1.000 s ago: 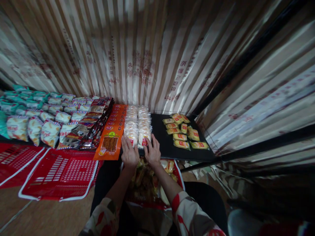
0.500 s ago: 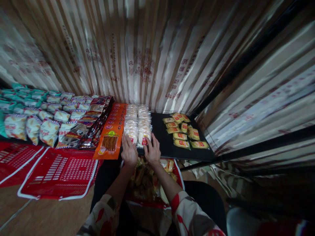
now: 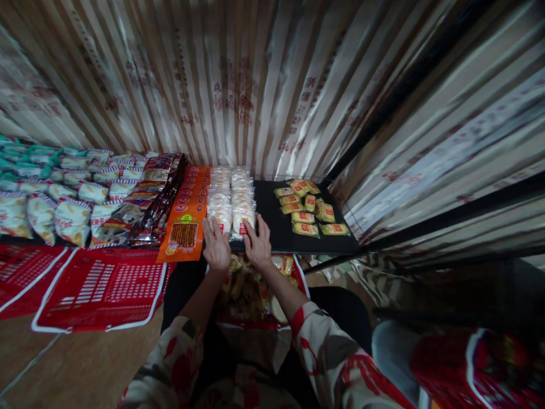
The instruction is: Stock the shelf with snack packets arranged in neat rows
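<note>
Two neat rows of clear-wrapped, round white snack cakes with red labels stand on the black shelf board. My left hand (image 3: 217,249) lies with outstretched fingers at the front of the left row of cakes (image 3: 220,199). At the front right corner of the right row of cakes (image 3: 243,200) is my right hand (image 3: 258,244), its fingers extended and the thumb near the front pack. Both hands appear to touch the front packs without grasping them. An orange snack packet (image 3: 183,233) with a picture of brown sticks lies just left of my left hand.
Loose yellow snack packs (image 3: 303,217) lie on the black board (image 3: 272,236) to the right. Brown packets (image 3: 149,199) and white bags (image 3: 73,221) fill the left. Below are a red basket (image 3: 102,289) and a filled basket (image 3: 304,278). Black poles (image 3: 383,113) cross the right.
The view has shifted, so the shelf sits higher and more of a red basket shows at bottom right. My hands stay at the front of the two rows; the packs look unchanged.
</note>
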A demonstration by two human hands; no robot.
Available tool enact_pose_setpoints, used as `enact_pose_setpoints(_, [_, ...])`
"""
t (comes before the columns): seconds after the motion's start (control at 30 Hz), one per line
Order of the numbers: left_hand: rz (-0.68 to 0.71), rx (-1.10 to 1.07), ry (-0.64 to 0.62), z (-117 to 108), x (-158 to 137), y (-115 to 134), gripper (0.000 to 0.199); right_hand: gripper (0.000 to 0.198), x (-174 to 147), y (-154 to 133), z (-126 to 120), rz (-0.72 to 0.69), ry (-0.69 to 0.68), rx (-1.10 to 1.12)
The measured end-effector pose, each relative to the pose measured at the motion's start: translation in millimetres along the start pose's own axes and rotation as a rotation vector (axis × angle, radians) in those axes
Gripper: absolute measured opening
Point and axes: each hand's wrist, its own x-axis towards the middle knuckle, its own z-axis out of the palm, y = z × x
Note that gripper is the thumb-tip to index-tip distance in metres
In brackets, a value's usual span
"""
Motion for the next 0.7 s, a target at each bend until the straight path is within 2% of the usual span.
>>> enact_pose_setpoints(0.13, [0.058,-0.102,0.022,-9,-12,-3,0.053,0.046,-17,1,-12,0.001,0.027,0.044])
enact_pose_setpoints(0.23, [0.151,-0.220,0.030,-13,-40,-4,0.043,0.047,-47,9,-28,0.057,0.056,0.054])
enact_pose_setpoints(0.27, [0.194,-0.257,-0.005,-13,-53,-3,0.039,0.046,-59,14,-35,0.089,0.067,0.046])
enact_pose_setpoints(0.33, [0.244,-0.289,-0.160,-11,-82,0,0.034,0.045,-86,27,-48,0.164,0.076,0.014])
enact_pose_setpoints(0.37, [0.287,-0.299,-0.322,-10,-97,3,0.035,0.044,-99,34,-55,0.213,0.070,-0.007])
enact_pose_setpoints(0.43, [0.267,-0.311,-0.689,-6,-126,11,0.036,0.042,-125,47,-66,0.331,-0.001,-0.063])
enact_pose_setpoints(0.47, [0.261,-0.314,-0.774,-4,-139,15,0.033,0.040,-137,51,-70,0.406,-0.063,-0.106])
enact_pose_setpoints(0.57, [0.197,-0.298,-0.887,2,-165,31,0.030,0.041,-164,55,-75,0.570,-0.277,-0.207])
enact_pose_setpoints(0.7, [0.054,-0.304,-0.941,10,-171,47,0.040,0.049,-177,47,-76,0.595,-0.453,-0.245])
